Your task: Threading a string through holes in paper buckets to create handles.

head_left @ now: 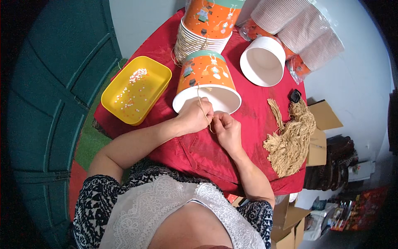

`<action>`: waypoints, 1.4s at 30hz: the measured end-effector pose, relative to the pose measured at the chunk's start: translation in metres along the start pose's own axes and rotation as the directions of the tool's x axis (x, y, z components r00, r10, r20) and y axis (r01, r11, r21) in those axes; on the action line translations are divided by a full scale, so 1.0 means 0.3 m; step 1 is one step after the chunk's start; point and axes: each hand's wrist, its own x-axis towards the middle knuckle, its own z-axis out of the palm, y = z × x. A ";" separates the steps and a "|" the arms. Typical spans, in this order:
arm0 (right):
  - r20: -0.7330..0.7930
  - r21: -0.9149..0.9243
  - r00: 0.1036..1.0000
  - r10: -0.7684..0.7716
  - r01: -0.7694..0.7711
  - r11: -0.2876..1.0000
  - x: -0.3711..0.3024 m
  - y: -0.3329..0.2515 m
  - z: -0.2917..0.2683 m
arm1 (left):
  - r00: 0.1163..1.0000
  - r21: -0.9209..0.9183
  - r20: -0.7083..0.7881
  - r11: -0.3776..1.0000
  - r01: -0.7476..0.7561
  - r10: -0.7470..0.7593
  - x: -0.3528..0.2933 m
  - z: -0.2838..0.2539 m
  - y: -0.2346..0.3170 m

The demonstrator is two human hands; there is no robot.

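Note:
An orange paper bucket [212,74] with a teal base band and cartoon figures lies tipped on the red cloth, its white mouth turned toward me. From a spot near its rim hangs a beige string [199,93]. My left hand [195,116] is in front of the mouth, fingers closed on this string, which runs over the hand. Beside it, my right hand [227,129] pinches at the string's lower part. The fingertips of both hands almost meet just below the rim. Exactly what lies between them is partly hidden.
A yellow tray [112,83] with small white and orange pieces stands left. Behind is a stack of buckets [211,20] with strings. An empty white bucket [259,62] lies right, near wrapped stacks [304,31]. A bundle of beige strings [292,139] lies at the table's right edge.

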 end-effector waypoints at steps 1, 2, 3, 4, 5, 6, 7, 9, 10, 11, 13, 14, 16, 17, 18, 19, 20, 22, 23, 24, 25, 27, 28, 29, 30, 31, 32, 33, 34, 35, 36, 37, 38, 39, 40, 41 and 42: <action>-0.001 0.001 1.000 0.002 -0.002 1.000 0.002 -0.003 -0.004 | 1.000 0.008 -0.016 1.000 -0.017 0.017 -0.001 0.002 -0.001; 0.023 0.046 0.999 0.036 -0.037 0.998 0.005 -0.005 -0.007 | 1.000 0.009 -0.014 1.000 -0.017 0.017 -0.003 0.005 -0.001; 0.048 0.090 0.997 0.068 -0.072 0.993 0.008 -0.007 -0.010 | 0.999 0.025 -0.024 0.999 -0.031 0.031 -0.004 0.006 0.001; 0.048 0.093 0.996 0.070 -0.074 0.993 0.011 -0.008 -0.011 | 0.998 0.041 -0.035 0.998 -0.045 0.047 -0.006 0.006 0.002; 0.059 0.118 0.995 0.084 -0.091 0.989 0.014 -0.008 -0.011 | 0.998 0.042 -0.032 0.998 -0.044 0.046 -0.006 0.004 0.003; 0.069 0.142 0.993 0.099 -0.108 0.984 0.016 -0.007 -0.013 | 0.997 0.060 -0.038 0.996 -0.060 0.062 -0.004 0.000 0.005; 0.067 0.143 0.993 0.102 -0.111 0.983 0.016 -0.004 -0.014 | 0.996 0.078 -0.044 0.994 -0.075 0.078 -0.004 -0.002 0.007; 0.074 0.163 0.989 0.129 -0.139 0.977 0.017 0.003 -0.016 | 0.998 0.080 -0.027 0.995 -0.061 0.063 -0.004 -0.003 0.010; 0.071 0.164 0.989 0.130 -0.140 0.976 0.017 0.006 -0.016 | 0.999 0.083 -0.014 0.995 -0.047 0.048 -0.004 -0.002 0.010; 0.067 0.161 0.990 0.123 -0.132 0.978 0.017 0.010 -0.015 | 0.999 0.083 -0.011 0.995 -0.049 0.050 -0.005 -0.001 0.010; 0.059 0.160 0.992 0.115 -0.124 0.979 0.018 0.018 -0.014 | 0.999 0.099 0.011 0.994 -0.051 0.050 -0.008 0.001 0.009; 0.064 0.163 0.989 0.133 -0.142 0.976 0.019 0.022 -0.013 | 0.999 0.100 0.014 0.994 -0.053 0.052 -0.009 0.002 0.007; 0.068 0.169 0.986 0.150 -0.160 0.973 0.020 0.025 -0.013 | 0.997 0.118 0.029 0.990 -0.078 0.075 -0.010 0.002 0.005; 0.072 0.178 0.985 0.155 -0.166 0.970 0.020 0.026 -0.013 | 0.997 0.119 0.031 0.990 -0.080 0.077 -0.011 0.003 0.005; 0.076 0.186 0.984 0.160 -0.171 0.967 0.020 0.026 -0.013 | 0.997 0.116 0.035 0.991 -0.073 0.069 -0.011 0.001 0.008; 0.073 0.189 0.984 0.160 -0.171 0.967 0.020 0.025 -0.013 | 0.997 0.114 0.039 0.991 -0.066 0.062 -0.012 0.000 0.010; 0.073 0.192 0.984 0.160 -0.172 0.966 0.020 0.022 -0.014 | 0.997 0.115 0.042 0.991 -0.068 0.063 -0.012 0.000 0.011; 0.072 0.197 0.984 0.161 -0.173 0.965 0.021 0.022 -0.014 | 0.998 0.105 0.062 0.994 -0.039 0.033 -0.014 0.001 0.014; 0.072 0.195 0.984 0.165 -0.176 0.965 0.021 0.024 -0.013 | 0.997 0.106 0.064 0.994 -0.040 0.034 -0.014 0.002 0.015; 0.073 0.193 0.983 0.169 -0.180 0.965 0.022 0.025 -0.013 | 0.997 0.107 0.065 0.993 -0.048 0.041 -0.013 0.002 0.015; 0.072 0.195 0.983 0.169 -0.180 0.964 0.022 0.021 -0.014 | 0.997 0.107 0.066 0.993 -0.056 0.049 -0.013 0.002 0.016; 0.091 0.228 0.970 0.225 -0.241 0.944 0.023 0.003 -0.016 | 0.996 0.113 0.066 0.992 -0.062 0.055 -0.015 0.001 0.019; 0.092 0.229 0.970 0.225 -0.241 0.943 0.023 -0.001 -0.016 | 0.996 0.119 0.064 0.991 -0.068 0.061 -0.015 0.001 0.020; 0.086 0.216 0.973 0.216 -0.230 0.949 0.025 -0.004 -0.017 | 0.996 0.120 0.065 0.990 -0.067 0.060 -0.015 0.003 0.018; 0.080 0.203 0.975 0.207 -0.219 0.954 0.024 -0.005 -0.017 | 0.998 0.117 0.055 0.992 -0.046 0.040 -0.014 0.009 0.015; 0.080 0.204 0.975 0.208 -0.220 0.954 0.024 0.000 -0.015 | 0.999 0.113 0.046 0.993 -0.026 0.021 -0.012 0.014 0.013; 0.067 0.205 0.980 0.189 -0.199 0.958 0.023 0.008 -0.012 | 0.999 0.114 0.048 0.993 -0.026 0.020 -0.011 0.018 0.011; 0.053 0.205 0.984 0.172 -0.179 0.962 0.021 0.014 -0.009 | 0.999 0.116 0.021 0.993 -0.032 0.030 -0.009 0.021 0.009; 0.052 0.207 0.983 0.174 -0.181 0.961 0.019 0.013 -0.008 | 0.999 0.118 -0.006 0.992 -0.039 0.040 -0.008 0.024 0.006; 0.036 0.199 0.987 0.156 -0.160 0.967 0.016 0.010 -0.006 | 0.999 0.120 -0.002 0.992 -0.040 0.041 -0.007 0.026 0.002; 0.019 0.191 0.990 0.139 -0.140 0.971 0.014 0.009 -0.005 | 0.999 0.113 -0.009 0.992 -0.051 0.052 -0.005 0.026 -0.002; 0.016 0.194 0.990 0.142 -0.142 0.971 0.012 0.008 -0.004 | 0.998 0.107 -0.016 0.992 -0.062 0.064 -0.004 0.026 -0.005; -0.004 0.158 0.994 0.105 -0.103 0.982 0.012 0.008 -0.005 | 0.998 0.109 -0.011 0.992 -0.065 0.066 -0.002 0.023 -0.009; -0.021 0.119 0.998 0.067 -0.064 0.991 0.013 0.007 -0.004 | 0.998 0.095 -0.006 0.993 -0.062 0.063 -0.001 0.017 -0.012; -0.024 0.121 0.997 0.068 -0.065 0.991 0.013 0.005 -0.008 | 0.998 0.082 -0.001 0.995 -0.060 0.061 -0.001 0.013 -0.014; -0.020 0.092 0.998 0.063 -0.061 0.994 0.013 0.001 -0.016 | 0.998 0.082 0.002 0.995 -0.063 0.063 -0.001 0.011 -0.014; -0.014 0.066 0.998 0.057 -0.056 0.996 0.013 -0.003 -0.024 | 0.999 0.066 0.010 0.997 -0.048 0.048 -0.002 0.006 -0.009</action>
